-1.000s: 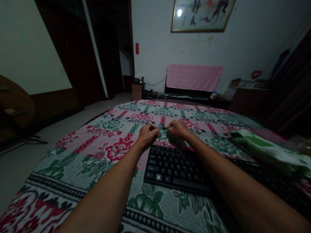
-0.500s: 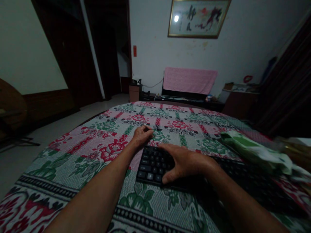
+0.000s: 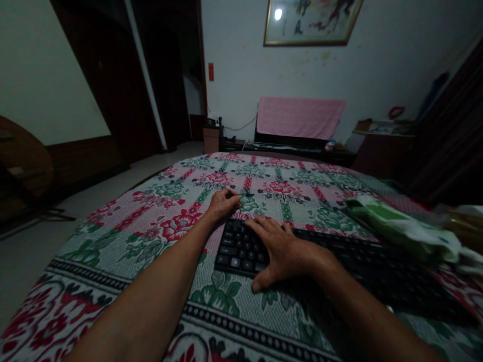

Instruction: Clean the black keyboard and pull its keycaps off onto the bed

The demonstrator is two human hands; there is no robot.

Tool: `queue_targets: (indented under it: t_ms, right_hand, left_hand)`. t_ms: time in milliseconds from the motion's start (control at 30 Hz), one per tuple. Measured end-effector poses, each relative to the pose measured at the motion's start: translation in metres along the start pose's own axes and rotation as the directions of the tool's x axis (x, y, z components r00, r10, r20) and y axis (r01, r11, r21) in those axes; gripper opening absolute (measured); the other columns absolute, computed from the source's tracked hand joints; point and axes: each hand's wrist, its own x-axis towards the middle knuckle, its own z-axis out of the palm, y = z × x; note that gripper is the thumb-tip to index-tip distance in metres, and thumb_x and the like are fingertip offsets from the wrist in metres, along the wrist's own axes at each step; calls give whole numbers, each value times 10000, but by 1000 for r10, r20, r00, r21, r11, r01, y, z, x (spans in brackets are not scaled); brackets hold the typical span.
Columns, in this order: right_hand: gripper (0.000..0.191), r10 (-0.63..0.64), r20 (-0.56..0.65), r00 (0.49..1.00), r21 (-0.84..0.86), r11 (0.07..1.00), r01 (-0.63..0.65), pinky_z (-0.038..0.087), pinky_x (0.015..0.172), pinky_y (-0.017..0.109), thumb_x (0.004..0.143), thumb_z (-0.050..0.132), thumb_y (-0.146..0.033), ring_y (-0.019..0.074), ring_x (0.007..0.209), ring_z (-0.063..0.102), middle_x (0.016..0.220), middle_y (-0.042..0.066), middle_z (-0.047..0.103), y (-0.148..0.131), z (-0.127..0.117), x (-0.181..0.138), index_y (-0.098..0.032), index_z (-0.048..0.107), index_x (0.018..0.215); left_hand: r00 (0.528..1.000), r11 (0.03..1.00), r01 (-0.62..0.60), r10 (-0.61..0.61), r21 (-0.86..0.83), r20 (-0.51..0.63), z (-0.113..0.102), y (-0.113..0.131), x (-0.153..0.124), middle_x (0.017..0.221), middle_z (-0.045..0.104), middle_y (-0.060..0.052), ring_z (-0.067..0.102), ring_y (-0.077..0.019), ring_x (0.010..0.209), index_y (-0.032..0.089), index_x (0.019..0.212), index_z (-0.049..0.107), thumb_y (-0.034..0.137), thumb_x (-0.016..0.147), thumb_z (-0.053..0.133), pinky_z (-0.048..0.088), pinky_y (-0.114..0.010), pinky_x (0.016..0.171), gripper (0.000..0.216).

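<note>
A black keyboard (image 3: 241, 251) lies on the flowered cloth (image 3: 173, 226), its left end toward me. Spread across its keys is my right hand (image 3: 281, 251), palm down and open. The fingers reach toward the keyboard's far edge, while the thumb extends past the near edge over the cloth. Just beyond the keyboard's far left corner, my left hand (image 3: 224, 202) rests low over the cloth. Its fingers are curled in and meet the thumb; whatever they hold, if anything, is too small and dark to make out. My right forearm hides part of the keyboard.
A crumpled green and white plastic package (image 3: 403, 229) lies right of the keyboard, against its far side. Across the room, a pink towel (image 3: 300, 116) drapes a dark screen on a low cabinet. A round wooden board (image 3: 24, 156) stands at the left.
The view has tipped slightly downward. My right hand's fingers are more spread, and its thumb has shifted from the keys to beyond the near edge. My left hand stays curled in about the same place.
</note>
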Motion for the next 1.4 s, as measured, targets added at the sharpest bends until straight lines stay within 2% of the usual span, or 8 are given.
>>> queue_targets:
  t_ms: [500, 767, 833, 933, 1033, 1100, 1267, 1400]
  right_hand:
    - [1221, -18, -27, 999, -23, 1000, 18, 32, 1006, 662, 408, 731, -631, 431, 1316, 54, 1469, 139, 131, 0, 1, -3, -282, 141, 1418]
    - [1216, -28, -42, 999, 69, 997, 31, 44, 1018, 642, 413, 709, -671, 410, 1328, 66, 1484, 119, 112, 0, -4, -4, -284, 146, 1418]
    - [1147, -21, -80, 997, 121, 992, 31, 129, 1050, 564, 502, 642, -710, 361, 1335, 131, 1490, 110, 122, 9, -17, -8, -267, 126, 1426]
    - [886, 164, -250, 954, 131, 982, -135, 257, 1034, 431, 674, 543, -667, 298, 1276, 313, 1439, 115, 288, 42, -39, -16, -216, 274, 1388]
    - [539, 412, -250, 876, 96, 911, -401, 384, 901, 329, 821, 451, -499, 255, 1077, 524, 1207, 155, 557, 83, -50, -24, -138, 510, 1217]
    - [384, 482, -199, 853, 12, 872, -490, 415, 808, 309, 829, 453, -408, 251, 958, 579, 1036, 152, 642, 103, -48, -29, -126, 636, 1013]
    - [340, 423, -228, 877, 30, 903, -428, 411, 745, 249, 849, 392, -341, 197, 888, 597, 973, 97, 670, 123, -36, -41, -157, 669, 919]
    - [379, 503, -251, 827, 5, 855, -518, 412, 737, 249, 856, 342, -315, 198, 874, 603, 965, 106, 672, 137, -40, -53, -142, 675, 903]
  left_hand:
    - [1000, 997, 10, -9, 76, -11, 1, 2, -2, 536, 602, 20, 529, -107, 422, 158, 799, 528, 325, 582, 673, 350, -186, 404, 310]
    - [1000, 995, 14, -14, 94, -7, 4, 9, -6, 543, 602, 21, 529, -103, 431, 152, 793, 532, 325, 562, 685, 374, -196, 428, 326]
    - [1000, 996, 16, -16, 87, -2, 3, 7, -6, 555, 607, 17, 532, -102, 437, 150, 801, 534, 329, 564, 692, 375, -194, 427, 336]
    - [1000, 996, 22, -22, 86, 1, 1, 4, -6, 554, 607, 17, 518, -94, 418, 154, 803, 531, 340, 575, 691, 363, -190, 413, 334]
    - [999, 994, 38, -39, 103, 8, 5, 6, -4, 562, 612, 17, 504, -89, 397, 160, 816, 528, 341, 585, 682, 343, -184, 389, 331]
    - [999, 992, 30, -35, 125, 38, 11, 13, -2, 595, 627, 4, 548, -105, 446, 155, 809, 531, 338, 583, 685, 364, -184, 403, 329]
    - [957, 975, -97, 36, 200, 289, 36, 32, -3, 659, 653, -17, 618, -136, 586, 150, 799, 539, 348, 607, 681, 413, -190, 471, 310]
    - [895, 953, -17, -121, 302, 429, 62, 32, -11, 565, 619, 14, 561, -114, 476, 164, 767, 522, 299, 606, 664, 389, -196, 439, 254]
